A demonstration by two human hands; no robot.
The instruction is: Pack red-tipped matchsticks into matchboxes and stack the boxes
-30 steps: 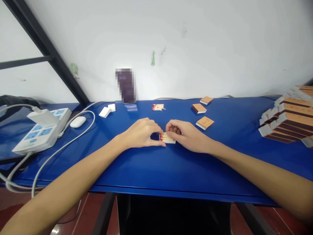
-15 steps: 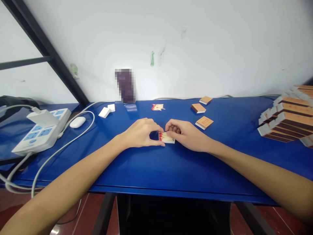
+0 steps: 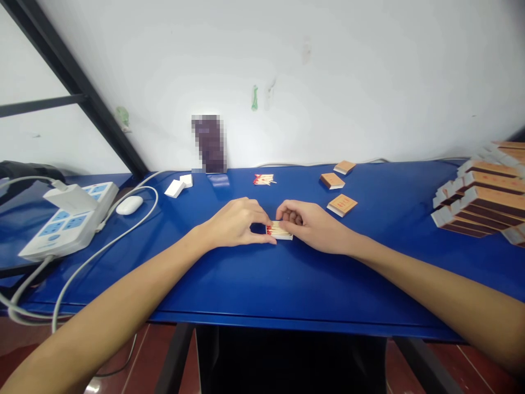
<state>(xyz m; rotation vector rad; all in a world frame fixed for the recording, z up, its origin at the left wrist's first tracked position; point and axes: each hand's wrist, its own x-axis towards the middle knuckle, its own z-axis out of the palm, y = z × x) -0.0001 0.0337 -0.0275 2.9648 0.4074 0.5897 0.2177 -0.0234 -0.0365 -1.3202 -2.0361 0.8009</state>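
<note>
A small white matchbox tray (image 3: 281, 237) lies on the blue table in front of me, filled with red-headed matches (image 3: 279, 229). My left hand (image 3: 238, 223) grips the tray's left end between thumb and index finger. The thumb and fingertips of my right hand (image 3: 314, 225) rest at the tray's right end, on the matches; the other fingers are curled. Whether a match is pinched there is too small to tell. Behind the tray is a loose pile of matches (image 3: 264, 179).
Three orange matchboxes (image 3: 342, 204) lie at the back right, with a large stack of them (image 3: 488, 191) at the far right. Two white pieces (image 3: 175, 189), a white oval case (image 3: 129, 205), cables and a power strip (image 3: 69, 219) are at left. A blurred dark panel (image 3: 211, 143) leans on the wall.
</note>
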